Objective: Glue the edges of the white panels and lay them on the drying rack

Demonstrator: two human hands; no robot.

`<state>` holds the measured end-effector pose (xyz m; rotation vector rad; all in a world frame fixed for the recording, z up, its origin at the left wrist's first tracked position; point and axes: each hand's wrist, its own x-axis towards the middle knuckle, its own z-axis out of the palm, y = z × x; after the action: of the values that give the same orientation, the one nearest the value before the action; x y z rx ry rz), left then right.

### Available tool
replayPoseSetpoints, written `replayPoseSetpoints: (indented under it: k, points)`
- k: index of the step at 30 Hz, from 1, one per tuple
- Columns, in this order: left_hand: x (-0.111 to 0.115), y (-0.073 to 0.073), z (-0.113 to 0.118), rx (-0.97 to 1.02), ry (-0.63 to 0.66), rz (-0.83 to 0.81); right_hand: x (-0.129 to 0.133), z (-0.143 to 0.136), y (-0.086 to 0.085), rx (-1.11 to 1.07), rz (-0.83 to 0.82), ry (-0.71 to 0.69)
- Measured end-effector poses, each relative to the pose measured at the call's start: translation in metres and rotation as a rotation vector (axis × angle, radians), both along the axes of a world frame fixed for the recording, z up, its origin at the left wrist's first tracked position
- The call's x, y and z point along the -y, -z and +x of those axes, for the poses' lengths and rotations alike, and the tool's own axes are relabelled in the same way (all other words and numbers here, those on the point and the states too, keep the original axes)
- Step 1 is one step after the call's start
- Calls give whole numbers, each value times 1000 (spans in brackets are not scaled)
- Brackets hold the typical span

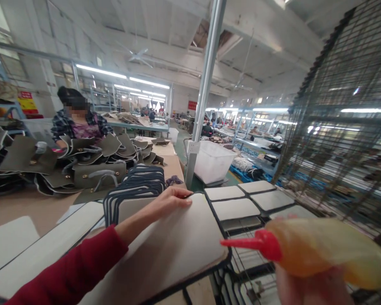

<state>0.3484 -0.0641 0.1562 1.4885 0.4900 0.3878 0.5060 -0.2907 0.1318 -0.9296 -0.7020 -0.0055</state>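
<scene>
Bottle (320,245), translucent, rounded (nozzle (257,243) red, tapered)

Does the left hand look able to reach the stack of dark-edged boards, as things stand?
Probably yes, after letting go: the left hand grips a pale board, but the stack stands close by, with nothing seen between.

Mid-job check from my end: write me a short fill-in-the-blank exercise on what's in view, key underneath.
1. The left hand, holding a pale panel, reaches out of a sleeve coloured ____.
2. The right hand grips a bottle whose nozzle points toward the picture's ____ side.
3. The large bin beside the metal post is coloured ____.

Missing words: red; left; white.
</scene>
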Motion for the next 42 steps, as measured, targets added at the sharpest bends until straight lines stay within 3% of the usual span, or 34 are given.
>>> replayPoseSetpoints:
  k: [3,7,16,29,36,39,42]
  points:
    - [13,-12,-10,-64,138,108,-9,15,-34,-164,175,-8]
    - [21,-27,-23,-120,281,203,-20,24,-53,-104,125,-135]
    - [29,-42,-38,-181,345,217,-22,28,-45,-105,1,-244]
    - [24,-35,-41,-157,349,126,-7,13,-39,-39,-78,-290]
    - [20,-32,-41,-140,325,76,1,8,-40,-120,-78,-277]
    - [15,-28,-42,-130,319,78,3,11,-35,-72,-82,-345]
    - [11,-26,-42,-124,313,74,8,19,-23,-102,-131,-302]
